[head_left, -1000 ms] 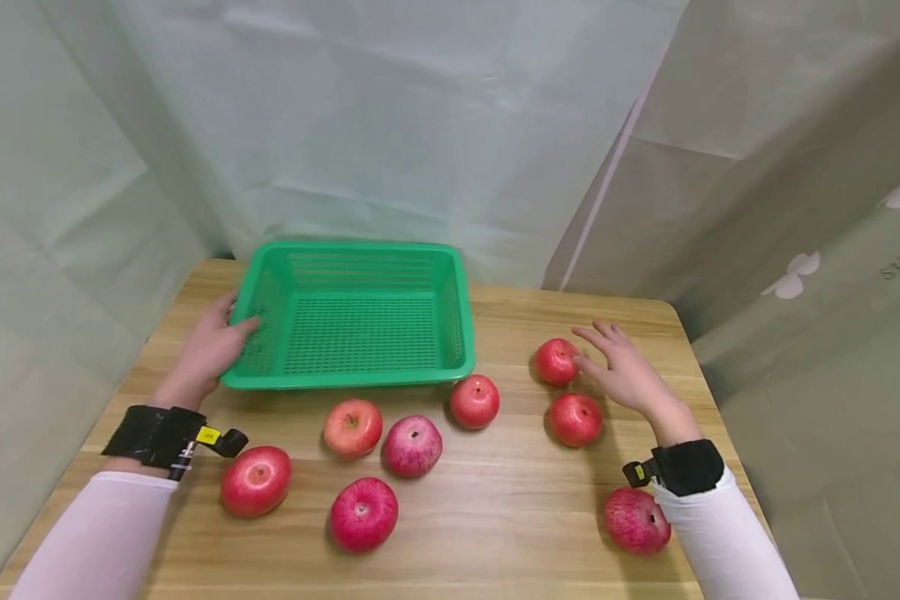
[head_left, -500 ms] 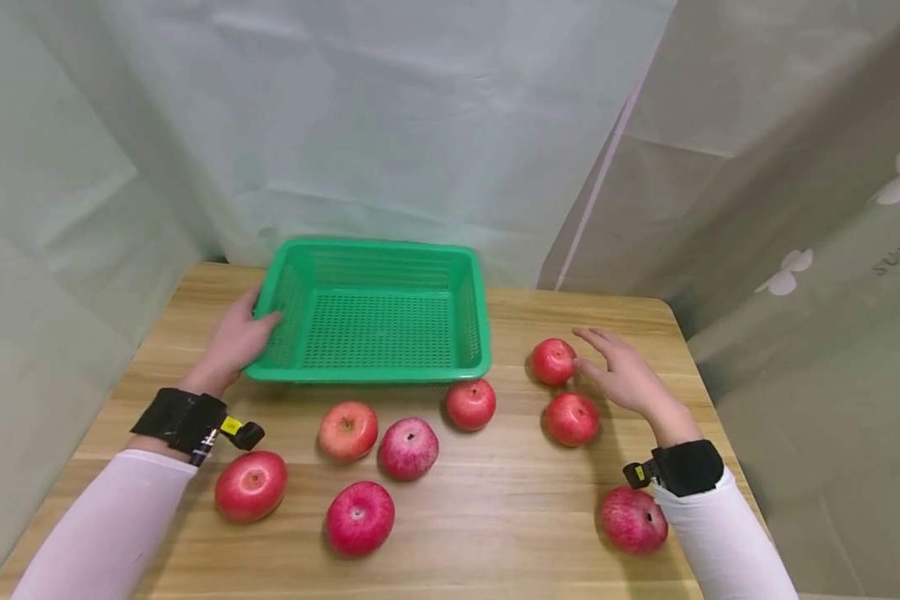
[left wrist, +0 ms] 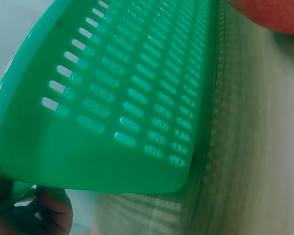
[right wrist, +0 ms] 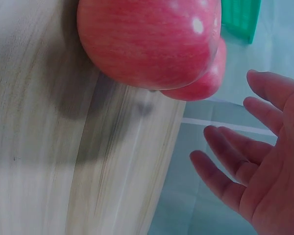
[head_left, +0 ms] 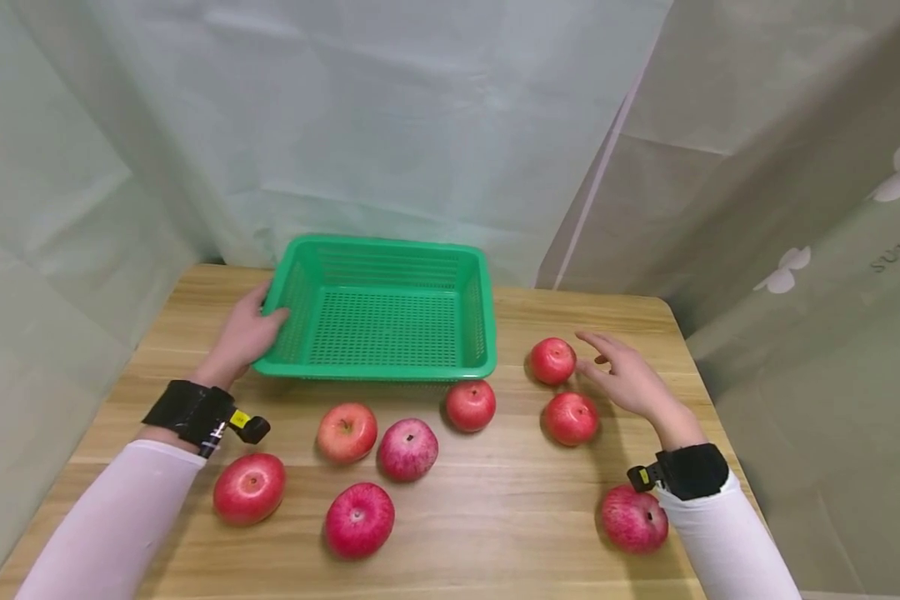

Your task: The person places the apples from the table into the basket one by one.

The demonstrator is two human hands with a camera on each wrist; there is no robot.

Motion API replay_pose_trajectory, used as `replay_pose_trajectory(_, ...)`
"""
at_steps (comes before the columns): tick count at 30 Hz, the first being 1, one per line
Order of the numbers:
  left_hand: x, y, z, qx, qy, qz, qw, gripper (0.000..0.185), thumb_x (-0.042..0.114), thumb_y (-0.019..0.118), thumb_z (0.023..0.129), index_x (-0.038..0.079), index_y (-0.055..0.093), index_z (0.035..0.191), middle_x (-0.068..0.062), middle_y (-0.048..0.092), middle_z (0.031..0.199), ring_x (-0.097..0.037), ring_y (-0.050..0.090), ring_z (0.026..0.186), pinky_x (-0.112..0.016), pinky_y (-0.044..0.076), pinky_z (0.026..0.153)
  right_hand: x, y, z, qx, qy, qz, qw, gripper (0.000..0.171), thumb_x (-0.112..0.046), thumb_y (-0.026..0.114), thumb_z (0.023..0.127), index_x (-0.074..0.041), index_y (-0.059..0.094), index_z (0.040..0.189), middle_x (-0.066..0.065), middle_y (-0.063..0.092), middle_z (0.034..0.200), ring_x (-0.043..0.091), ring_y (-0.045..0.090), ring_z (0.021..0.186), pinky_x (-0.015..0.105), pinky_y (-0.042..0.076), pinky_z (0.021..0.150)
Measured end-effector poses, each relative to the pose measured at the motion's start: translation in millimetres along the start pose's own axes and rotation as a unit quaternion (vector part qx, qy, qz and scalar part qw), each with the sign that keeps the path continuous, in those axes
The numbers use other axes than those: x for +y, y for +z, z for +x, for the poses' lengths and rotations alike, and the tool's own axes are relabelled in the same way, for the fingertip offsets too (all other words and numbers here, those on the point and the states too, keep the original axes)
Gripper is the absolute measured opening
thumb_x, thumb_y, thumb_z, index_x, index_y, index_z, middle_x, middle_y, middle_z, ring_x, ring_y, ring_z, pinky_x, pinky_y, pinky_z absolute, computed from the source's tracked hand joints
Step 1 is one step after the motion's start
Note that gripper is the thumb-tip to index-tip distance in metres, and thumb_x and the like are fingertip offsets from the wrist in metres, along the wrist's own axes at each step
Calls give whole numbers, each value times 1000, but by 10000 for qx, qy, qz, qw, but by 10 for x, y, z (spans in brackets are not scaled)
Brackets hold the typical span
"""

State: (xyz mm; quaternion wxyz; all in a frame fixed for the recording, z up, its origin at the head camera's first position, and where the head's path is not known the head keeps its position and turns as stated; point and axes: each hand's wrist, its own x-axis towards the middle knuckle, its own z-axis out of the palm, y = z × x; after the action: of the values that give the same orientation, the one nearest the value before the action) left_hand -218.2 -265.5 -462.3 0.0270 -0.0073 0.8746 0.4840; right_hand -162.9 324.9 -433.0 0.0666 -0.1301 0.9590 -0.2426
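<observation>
Right hand (head_left: 626,379) hovering with fingers spread and loose, grasping nothing; nearer apple (head_left: 571,418) just left and near of the palm, farther apple (head_left: 552,360) just left of the fingertips. Farther off, left hand (head_left: 244,336) gripping the left rim of the green basket (head_left: 381,372), long axis left-right.

I see a bright green basket (head_left: 381,312) w/ slotted, perforated walls at the table's (head_left: 495,517) back edge, light wood-grain top, eight apples in reds & pinks, e.g. the speckled pink-red apple (head_left: 408,449) mid-table, pale pink sleeves (head_left: 112,533), black wrist bands (head_left: 187,412).
</observation>
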Motion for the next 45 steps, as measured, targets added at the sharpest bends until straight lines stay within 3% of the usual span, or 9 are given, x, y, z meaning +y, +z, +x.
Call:
replay_pose_trajectory(5, 10, 22, 12, -126, -36, -70, 9999, 70, 22, 43, 113, 4, 10, 171, -37, 36, 160, -45, 52, 123, -53, 50, 93, -3, 4, -12, -3, -66, -36, 10000, 61, -24, 68, 106, -5, 48, 160, 24, 53, 155, 38, 66, 112, 57, 56, 93)
replay_pose_trajectory(12, 42, 52, 20, -246, -31, -165, 9996, 70, 21, 42, 113, 8, 7, 172, -36, 38, 158, -41, 56, 117, -38, 52, 83, -3, 2, -44, -19, -106, -64, 9999, 59, -24, 67, 106, -6, 49, 160, 24, 57, 150, 32, 64, 106, 50, 55, 89)
replay_pose_trajectory(19, 44, 28, 43, -132, 18, 64, 9999, 73, 17, 45, 111, 1, 8, 171, -37, 45, 151, -39, 60, 108, -31, 54, 74, -15, -4, -36, 31, -192, -42, 9998, 58, -25, 67, 107, -5, 50, 159, 24, 58, 149, 32, 66, 106, 50, 54, 88)
replay_pose_trajectory(24, 60, 11, 51, -87, 21, 212, 9997, 73, 14, 46, 109, -2, 9, 170, -38, 45, 149, -39, 60, 106, -34, 53, 74, -9, -30, -42, -25, -99, -62, 9999, 60, -26, 67, 107, -6, 48, 160, 24, 58, 148, 32, 65, 105, 48, 54, 85)
replay_pose_trajectory(28, 88, 14, 44, -60, -21, 285, 9996, 73, 13, 46, 108, -2, 9, 170, -38, 43, 151, -41, 58, 108, -39, 52, 77, 12, -62, -68, -96, -79, -57, 9999, 64, -31, 66, 107, -7, 44, 163, 24, 54, 152, 36, 65, 111, 54, 55, 90)
replay_pose_trajectory(33, 109, 30, 42, -109, -41, 350, 9993, 73, 13, 45, 108, -2, 9, 170, -38, 39, 155, -43, 55, 112, -45, 51, 80, 31, -113, -205, -288, -118, -22, 9995, 71, -37, 65, 107, -9, 38, 166, 27, 47, 158, 44, 63, 121, 62, 54, 97)
replay_pose_trajectory(45, 88, -7, 15, -326, -87, 451, 9984, 73, 13, 41, 109, -3, 3, 170, -38, 40, 153, -43, 55, 112, -47, 51, 84, 96, -104, -457, -422, -52, -1, 9991, 74, -36, 70, 105, -11, 37, 167, 25, 45, 159, 46, 59, 127, 64, 52, 98)
